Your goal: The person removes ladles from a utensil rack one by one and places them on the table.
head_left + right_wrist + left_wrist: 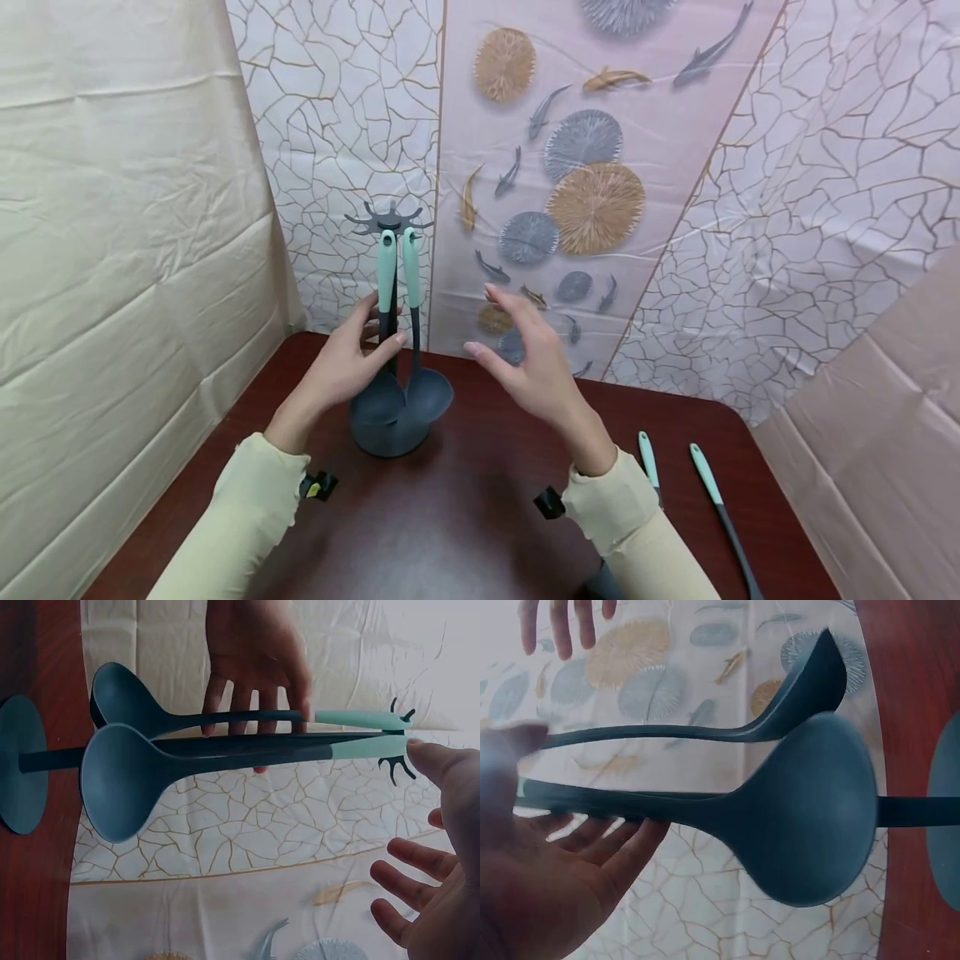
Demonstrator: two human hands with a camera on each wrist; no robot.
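Observation:
A dark utensil stand point(390, 442) with a round base and a hooked top stands toward the back left of the table. Two ladles point(429, 396) with dark bowls and mint-green handles hang on it side by side. My left hand point(341, 367) is around the post and the left ladle's handle, thumb in front and fingers behind. Those fingers point(240, 705) look fairly straight in the right wrist view; firm contact is unclear. My right hand point(540, 367) is in the air right of the stand, fingers apart, holding nothing.
Two mint-handled utensils point(705, 475) lie on the dark red table point(480, 492) at the right. A dark utensil part point(602, 583) shows by my right sleeve. Patterned cloth point(337, 108) hangs behind the table, and plain cloth point(127, 275) at the left.

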